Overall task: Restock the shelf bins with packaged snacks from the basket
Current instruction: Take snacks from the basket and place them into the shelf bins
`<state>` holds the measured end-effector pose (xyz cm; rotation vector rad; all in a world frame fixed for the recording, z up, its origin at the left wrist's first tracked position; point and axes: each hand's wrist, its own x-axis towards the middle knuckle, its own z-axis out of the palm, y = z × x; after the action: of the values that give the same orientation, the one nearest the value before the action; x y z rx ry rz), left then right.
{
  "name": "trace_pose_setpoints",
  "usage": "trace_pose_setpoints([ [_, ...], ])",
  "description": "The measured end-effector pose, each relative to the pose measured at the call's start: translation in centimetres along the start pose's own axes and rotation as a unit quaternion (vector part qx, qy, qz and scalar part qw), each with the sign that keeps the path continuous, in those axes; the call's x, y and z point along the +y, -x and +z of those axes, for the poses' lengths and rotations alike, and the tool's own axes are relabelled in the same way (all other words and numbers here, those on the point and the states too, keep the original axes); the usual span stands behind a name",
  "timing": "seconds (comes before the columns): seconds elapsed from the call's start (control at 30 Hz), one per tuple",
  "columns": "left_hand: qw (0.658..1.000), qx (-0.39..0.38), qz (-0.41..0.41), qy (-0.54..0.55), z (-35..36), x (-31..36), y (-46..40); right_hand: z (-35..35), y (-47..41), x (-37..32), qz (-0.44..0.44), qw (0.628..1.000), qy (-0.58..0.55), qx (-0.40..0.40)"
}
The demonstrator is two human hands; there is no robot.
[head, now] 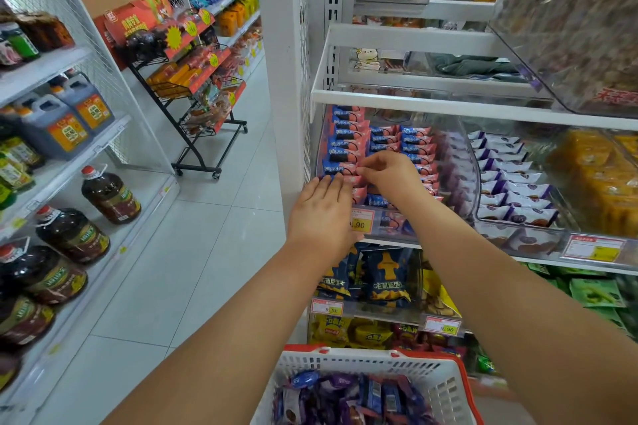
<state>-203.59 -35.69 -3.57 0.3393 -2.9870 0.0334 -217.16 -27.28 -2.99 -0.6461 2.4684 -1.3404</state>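
— Here, from the head view: left hand (322, 214) flat, fingers straight, pressed against the front of the clear shelf bin (459, 162). Right hand (390, 176) pinching a pink-and-blue snack packet (340, 167) in the front row.

— Risks?

— Could topple the neat rows if nudged sideways. Plenty more still in the basket (438, 386) below.

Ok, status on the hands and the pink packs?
Left hand flat against bin front. Right hand pinching a pink pack. Basket below, still loaded. Nothing blocking.
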Motion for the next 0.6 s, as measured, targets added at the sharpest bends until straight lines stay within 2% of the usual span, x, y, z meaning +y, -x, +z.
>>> trace_pose_setpoints([
  [0.13,1.0,0.0,0.001,0.0,0.2,-0.1,0.0,0.3,-0.5,0.4,-0.014,1.0,-0.009,0.024],
  [0.3,1.0,-0.007,0.005,-0.003,0.4,-0.1,0.3,0.1,-0.6,0.6,-0.016,1.0,0.004,0.01],
  [0.43,1.0,-0.008,0.003,0.009,0.3,-0.2,0.3,-0.7,-0.9,0.1,-0.006,0.998,-0.015,0.068],
  [0.6,1.0,-0.008,0.002,0.016,0.5,-0.2,0.5,0.3,-1.4,0.1,0.031,0.999,0.028,-0.019],
])
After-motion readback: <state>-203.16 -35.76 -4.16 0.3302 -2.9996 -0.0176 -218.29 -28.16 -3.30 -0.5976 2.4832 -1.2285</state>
